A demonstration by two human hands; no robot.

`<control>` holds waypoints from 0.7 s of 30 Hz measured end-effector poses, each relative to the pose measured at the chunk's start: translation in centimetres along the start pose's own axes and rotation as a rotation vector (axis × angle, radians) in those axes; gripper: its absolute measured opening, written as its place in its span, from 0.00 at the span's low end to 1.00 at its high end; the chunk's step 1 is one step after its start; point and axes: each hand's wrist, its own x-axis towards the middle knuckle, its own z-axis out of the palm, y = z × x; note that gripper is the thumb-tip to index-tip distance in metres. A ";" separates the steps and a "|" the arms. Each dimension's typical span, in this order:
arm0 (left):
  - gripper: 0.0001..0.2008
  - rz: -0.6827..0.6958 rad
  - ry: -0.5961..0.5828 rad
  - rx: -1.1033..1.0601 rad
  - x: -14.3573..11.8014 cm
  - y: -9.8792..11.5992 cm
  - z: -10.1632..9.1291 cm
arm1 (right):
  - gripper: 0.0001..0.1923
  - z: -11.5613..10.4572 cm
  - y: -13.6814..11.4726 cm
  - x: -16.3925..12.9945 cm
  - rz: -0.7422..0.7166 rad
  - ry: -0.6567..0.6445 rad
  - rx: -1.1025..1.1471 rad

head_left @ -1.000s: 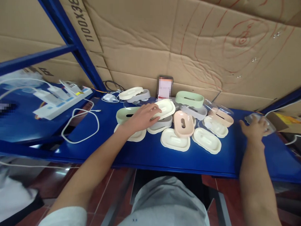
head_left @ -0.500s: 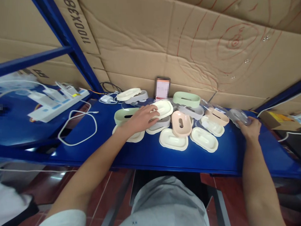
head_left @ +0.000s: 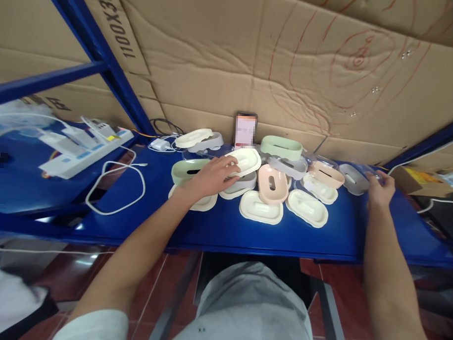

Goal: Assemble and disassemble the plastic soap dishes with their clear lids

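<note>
Several oval plastic soap dishes in cream, green, pink and grey lie clustered on a blue shelf (head_left: 224, 229). My left hand (head_left: 210, 177) rests on a cream dish top (head_left: 247, 162) that sits on a grey base (head_left: 243, 183); the fingers curl over its near edge. My right hand (head_left: 379, 187) is at the right end of the cluster, its fingertips touching a grey dish in clear wrap (head_left: 352, 178) lying on the shelf. A pink dish top (head_left: 272, 183) leans tilted in the middle. Two cream trays (head_left: 307, 208) lie in front.
A phone (head_left: 245, 129) stands against the cardboard wall behind the dishes. A white power strip (head_left: 86, 149) with plugs and a looped white cable (head_left: 116, 186) lie at left. A blue rack post (head_left: 100, 56) rises at the back left. A cardboard box (head_left: 419, 180) sits far right.
My right hand brought the wrapped grey dish in from the far right and set it down at the right end of the cluster. The left hand stayed on the cream dish top.
</note>
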 end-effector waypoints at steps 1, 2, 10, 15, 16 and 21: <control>0.16 0.001 -0.006 0.005 0.0 0.0 0.0 | 0.28 0.1 0.5 0.0 0.083 0.034 -0.021; 0.16 0.001 -0.010 0.008 0.0 0.0 -0.1 | 0.27 0.1 0.9 0.0 0.181 0.072 -0.047; 0.15 -0.015 -0.005 -0.011 0.1 0.0 -0.1 | 0.22 -0.9 3.5 -0.7 0.586 -0.007 -0.224; 0.17 -0.012 -0.029 0.003 0.1 0.0 -0.2 | 0.22 -1.2 3.4 -0.8 0.526 -0.080 -0.342; 0.17 -0.015 -0.029 0.004 0.1 0.1 -0.2 | 0.22 -1.2 3.3 -0.8 0.506 -0.087 -0.360; 0.16 -0.016 -0.017 0.009 0.1 0.1 -0.1 | 0.21 -1.2 3.4 -0.1 0.504 -0.092 -0.425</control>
